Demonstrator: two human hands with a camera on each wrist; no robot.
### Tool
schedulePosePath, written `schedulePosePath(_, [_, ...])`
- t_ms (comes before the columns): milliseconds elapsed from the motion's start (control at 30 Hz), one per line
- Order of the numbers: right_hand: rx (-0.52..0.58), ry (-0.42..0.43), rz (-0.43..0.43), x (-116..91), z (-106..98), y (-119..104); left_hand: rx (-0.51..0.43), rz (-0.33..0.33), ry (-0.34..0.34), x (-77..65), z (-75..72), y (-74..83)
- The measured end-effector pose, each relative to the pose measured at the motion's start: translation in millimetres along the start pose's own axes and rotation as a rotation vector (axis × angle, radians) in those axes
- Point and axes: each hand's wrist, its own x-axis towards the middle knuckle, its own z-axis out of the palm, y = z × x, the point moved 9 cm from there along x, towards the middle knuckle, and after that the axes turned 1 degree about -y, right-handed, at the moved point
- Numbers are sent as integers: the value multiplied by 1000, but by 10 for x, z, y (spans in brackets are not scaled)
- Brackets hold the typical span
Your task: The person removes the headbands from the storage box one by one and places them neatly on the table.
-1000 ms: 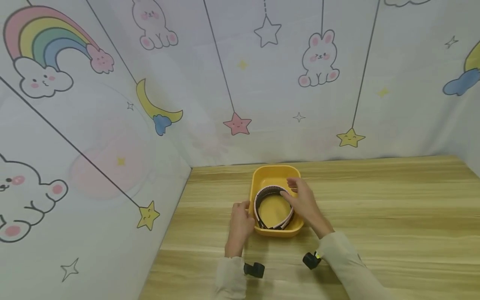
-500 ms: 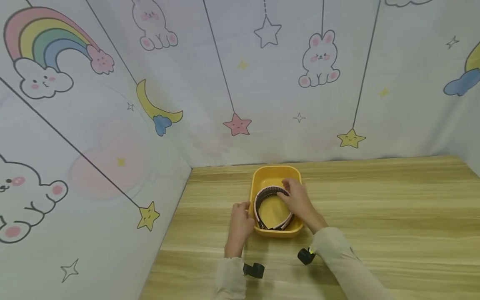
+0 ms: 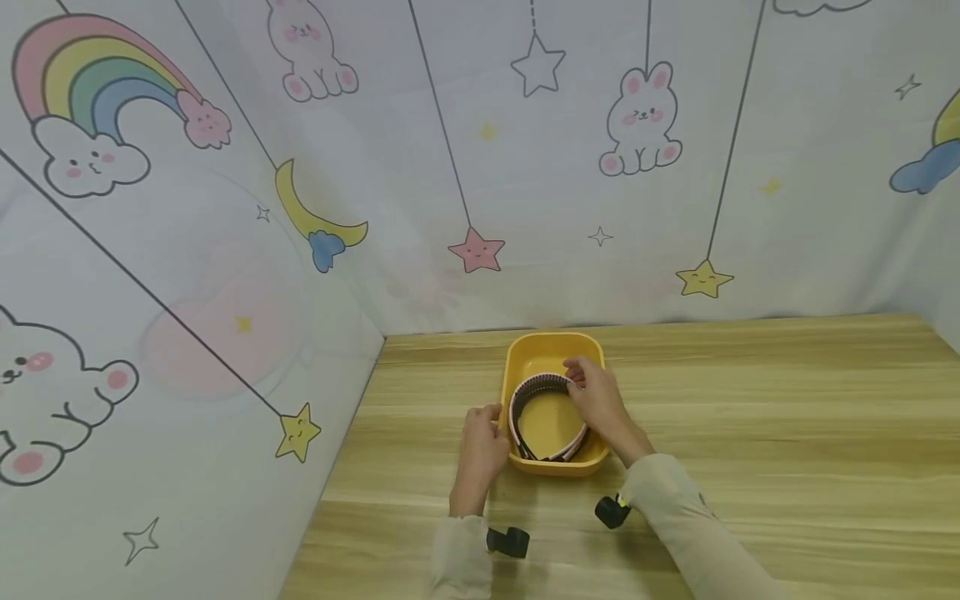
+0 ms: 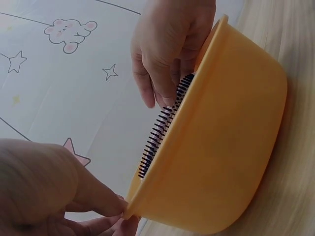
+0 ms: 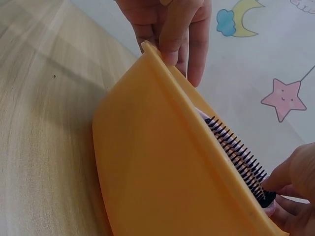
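Observation:
In the head view a yellow plastic basin [image 3: 553,467] holds a looped band [image 3: 542,382], dark on the inside and pale pinkish along the edge. Black comb-like spines on the band [image 4: 156,132] stick up along the rim in the left wrist view. My left hand [image 3: 482,447] pinches the basin's left rim between thumb and fingers. Over the right side of the basin, my right hand [image 3: 602,407] pinches the band's far right part. Up close in the right wrist view, the right thumb and fingers [image 5: 283,179] meet at a dark piece of the band [image 5: 266,198].
The basin stands on a wood-grain table [image 3: 750,417] near its back edge. White cloth walls [image 3: 555,200] with printed rabbits and stars rise behind and at the left. Black wrist cameras [image 3: 510,542] hang by both sleeves.
My right hand has moved slightly left, and its thumb has come in against the band, where a second ago the fingers were spread wider. The left hand, basin and band keep their places.

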Motion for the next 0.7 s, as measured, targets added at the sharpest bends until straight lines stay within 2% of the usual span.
schedulePosePath(300, [5,45,6,-20,-45,-23,-9,-2,1,0,14,-21])
schedulePosePath(700, [-8,48,38,22,-127,-62,-8,24,16,5,2,4])
